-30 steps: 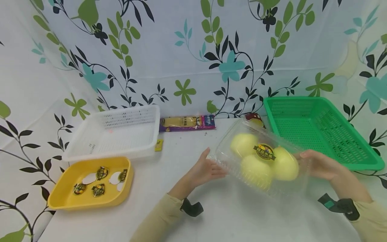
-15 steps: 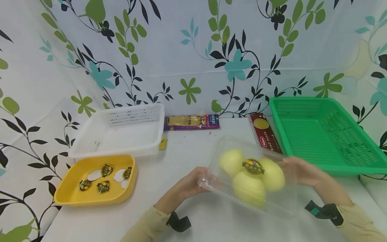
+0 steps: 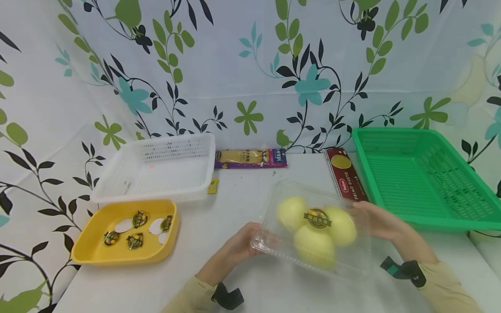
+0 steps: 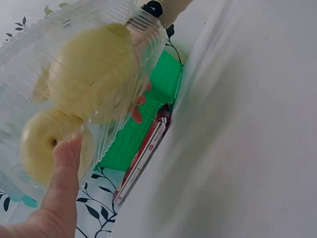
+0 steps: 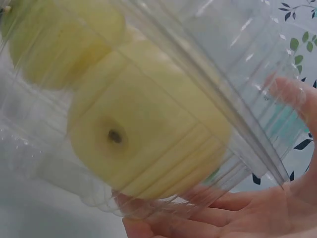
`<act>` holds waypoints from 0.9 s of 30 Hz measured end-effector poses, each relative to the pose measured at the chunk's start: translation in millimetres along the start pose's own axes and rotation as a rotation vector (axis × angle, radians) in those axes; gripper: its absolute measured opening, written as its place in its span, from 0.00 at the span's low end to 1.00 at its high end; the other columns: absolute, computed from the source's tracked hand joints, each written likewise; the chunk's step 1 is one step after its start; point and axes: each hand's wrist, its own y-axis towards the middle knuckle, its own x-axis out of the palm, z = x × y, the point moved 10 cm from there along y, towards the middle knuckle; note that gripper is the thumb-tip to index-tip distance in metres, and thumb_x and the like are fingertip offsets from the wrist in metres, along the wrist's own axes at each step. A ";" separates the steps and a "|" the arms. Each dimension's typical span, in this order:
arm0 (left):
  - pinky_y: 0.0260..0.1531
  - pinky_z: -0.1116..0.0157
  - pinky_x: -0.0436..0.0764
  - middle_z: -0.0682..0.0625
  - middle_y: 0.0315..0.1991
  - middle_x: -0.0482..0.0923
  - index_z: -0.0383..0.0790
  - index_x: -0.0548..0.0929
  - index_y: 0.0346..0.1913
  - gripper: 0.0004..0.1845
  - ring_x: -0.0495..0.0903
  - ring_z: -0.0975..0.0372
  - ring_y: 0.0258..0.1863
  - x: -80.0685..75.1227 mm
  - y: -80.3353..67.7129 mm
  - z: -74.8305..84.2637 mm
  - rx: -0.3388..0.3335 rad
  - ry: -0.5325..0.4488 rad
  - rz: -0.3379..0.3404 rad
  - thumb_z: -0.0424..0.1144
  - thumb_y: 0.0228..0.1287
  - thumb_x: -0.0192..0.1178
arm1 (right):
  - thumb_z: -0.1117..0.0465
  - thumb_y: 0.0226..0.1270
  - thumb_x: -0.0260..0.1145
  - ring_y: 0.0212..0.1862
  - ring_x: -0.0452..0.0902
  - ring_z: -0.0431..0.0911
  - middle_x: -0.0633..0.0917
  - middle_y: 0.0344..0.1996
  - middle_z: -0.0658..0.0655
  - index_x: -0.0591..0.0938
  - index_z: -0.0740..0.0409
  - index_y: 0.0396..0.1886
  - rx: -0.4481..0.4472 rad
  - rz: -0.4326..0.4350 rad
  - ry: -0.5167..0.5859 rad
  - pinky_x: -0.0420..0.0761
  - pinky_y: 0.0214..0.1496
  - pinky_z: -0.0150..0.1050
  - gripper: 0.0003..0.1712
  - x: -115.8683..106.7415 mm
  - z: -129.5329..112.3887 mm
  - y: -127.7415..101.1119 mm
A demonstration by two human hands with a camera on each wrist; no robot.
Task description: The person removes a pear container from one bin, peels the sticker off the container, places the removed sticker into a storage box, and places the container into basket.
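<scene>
A clear plastic fruit box (image 3: pixel 270 217) holds three round, pale yellow fruits (image 3: pixel 315 245) and is tilted over the white table. On its lid is a dark-and-gold sticker (image 3: pixel 317 218). My left hand (image 3: pixel 242 243) grips the left end, its thumb (image 4: pixel 67 156) lying along the plastic in the left wrist view. At the opposite end, my right hand (image 3: pixel 381 222) holds the box, with fingers (image 5: pixel 213 218) under it and the thumb up its side in the right wrist view. Some fingertips are hidden behind the box.
A yellow tray (image 3: pixel 117 256) with several stickers sits left, before a white basket (image 3: pixel 209 169). A purple-and-gold packet (image 3: pixel 250 158) lies at the back. A red-brown packet (image 3: pixel 348 178) is beside the green basket (image 3: pixel 364 174) on the right. A small yellow packet (image 3: pixel 213 186) lies near the white basket.
Both hands have brought the fruit box toward the body and to the left. The red-brown packet, mostly covered before, now shows. The head view has shifted slightly.
</scene>
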 end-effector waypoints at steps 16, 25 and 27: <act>0.42 0.66 0.73 0.48 0.39 0.76 0.32 0.71 0.46 0.19 0.76 0.60 0.41 -33.7 -36.3 -4.5 0.048 0.063 0.232 0.45 0.63 0.43 | 0.51 0.72 0.37 0.51 0.68 0.47 0.74 0.48 0.51 0.78 0.49 0.45 0.056 0.105 -0.064 0.66 0.54 0.48 0.21 -0.4 5.6 34.8; 0.39 0.69 0.74 0.52 0.37 0.78 0.41 0.76 0.39 0.13 0.77 0.62 0.39 -42.1 -46.4 7.0 0.166 -0.034 0.194 0.40 0.64 0.41 | 0.56 0.73 0.32 0.53 0.69 0.49 0.74 0.50 0.56 0.75 0.59 0.50 -0.121 -0.002 0.181 0.65 0.56 0.44 0.25 14.7 -3.8 45.1; 0.39 0.69 0.74 0.51 0.38 0.78 0.39 0.75 0.41 0.13 0.77 0.62 0.40 -47.1 -46.7 8.5 0.169 -0.030 0.227 0.40 0.65 0.40 | 0.60 0.73 0.35 0.53 0.69 0.48 0.75 0.50 0.56 0.76 0.61 0.50 -0.188 0.005 0.211 0.65 0.56 0.40 0.23 14.5 -5.4 47.0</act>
